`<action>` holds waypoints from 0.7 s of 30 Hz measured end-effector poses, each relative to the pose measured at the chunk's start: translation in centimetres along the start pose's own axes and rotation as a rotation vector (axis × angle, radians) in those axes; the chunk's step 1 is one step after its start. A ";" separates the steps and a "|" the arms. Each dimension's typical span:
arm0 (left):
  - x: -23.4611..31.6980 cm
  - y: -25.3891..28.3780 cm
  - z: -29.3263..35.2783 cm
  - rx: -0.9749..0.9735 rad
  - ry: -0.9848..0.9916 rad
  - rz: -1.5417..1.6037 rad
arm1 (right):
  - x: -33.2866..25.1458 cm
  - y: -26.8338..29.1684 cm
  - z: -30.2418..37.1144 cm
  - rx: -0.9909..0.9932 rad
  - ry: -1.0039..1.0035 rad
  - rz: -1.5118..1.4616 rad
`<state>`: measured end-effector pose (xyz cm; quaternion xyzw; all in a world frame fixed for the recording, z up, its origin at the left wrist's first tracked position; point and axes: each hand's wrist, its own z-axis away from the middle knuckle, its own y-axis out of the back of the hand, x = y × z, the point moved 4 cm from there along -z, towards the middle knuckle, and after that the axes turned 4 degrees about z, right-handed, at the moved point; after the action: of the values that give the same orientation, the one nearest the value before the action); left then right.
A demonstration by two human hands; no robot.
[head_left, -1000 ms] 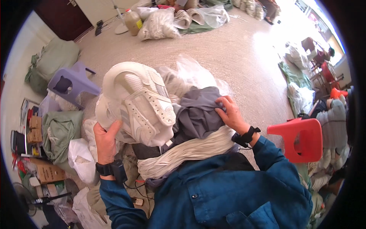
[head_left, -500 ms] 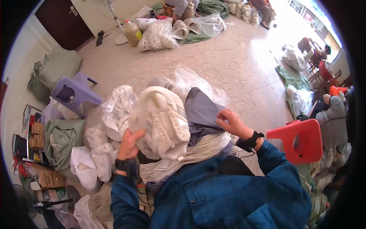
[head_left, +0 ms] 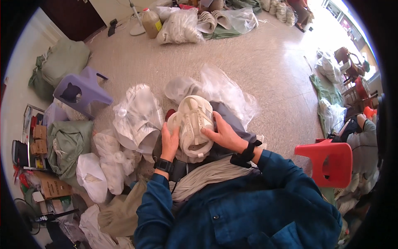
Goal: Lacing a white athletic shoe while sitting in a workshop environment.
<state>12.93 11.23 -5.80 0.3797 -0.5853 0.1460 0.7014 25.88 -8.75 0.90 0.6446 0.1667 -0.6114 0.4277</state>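
Observation:
Between my two hands is a cream-white sneaker upper point(head_left: 194, 124) with eyelet rows, its opening towards me. My left hand point(head_left: 169, 143) grips its left side, and part of another pale piece shows behind that hand. My right hand point(head_left: 226, 133) is closed on the right edge, thumb on top. Dark grey cloth point(head_left: 227, 115) lies just beyond and under my right hand. Across my lap is a thick bundle of off-white laces point(head_left: 211, 176). Clear plastic bags point(head_left: 226, 89) lie on the floor just past the upper.
Stuffed plastic bags point(head_left: 139, 118) crowd the floor on my left, near a purple stool point(head_left: 85, 91). A red stool point(head_left: 325, 162) stands to the right. Further off are a filled sack point(head_left: 181, 27), a yellowish jug point(head_left: 152, 24) and a person point(head_left: 300, 12). Another person's sleeve point(head_left: 362, 135) shows at far right.
My right hand has let go of the dark grey cloth and moved left onto the sneaker upper. The upper has gone lower and farther from my head, now held in both hands.

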 end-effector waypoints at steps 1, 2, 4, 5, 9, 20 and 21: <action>-0.8 0.0 -0.2 -0.003 0.015 0.003 | 0.0 0.3 -0.3 -0.029 -0.023 0.101; -1.7 -0.1 -0.4 -0.042 0.090 0.181 | 0.2 0.3 -0.5 -0.060 -0.044 0.202; -2.3 -0.5 -0.9 -0.175 0.251 0.570 | 2.1 0.1 -1.0 -0.066 -0.043 0.045; -2.3 -0.6 -1.6 -0.176 0.261 0.576 | 2.9 0.1 -1.2 -0.063 -0.032 -0.116; -4.1 -0.9 -3.4 -0.214 0.450 0.788 | 0.8 0.5 -2.1 -0.173 -0.153 -0.648; -3.8 0.4 -6.8 -0.183 0.429 1.083 | 1.9 0.4 -4.4 -0.346 -0.297 -1.358; -4.6 -0.3 -6.5 -0.229 0.485 1.098 | 0.9 -1.0 -4.0 -0.321 -0.316 -1.165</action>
<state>16.47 16.71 -10.39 -0.0994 -0.5310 0.5049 0.6733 27.93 -5.39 -0.72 0.2773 0.5156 -0.7994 0.1351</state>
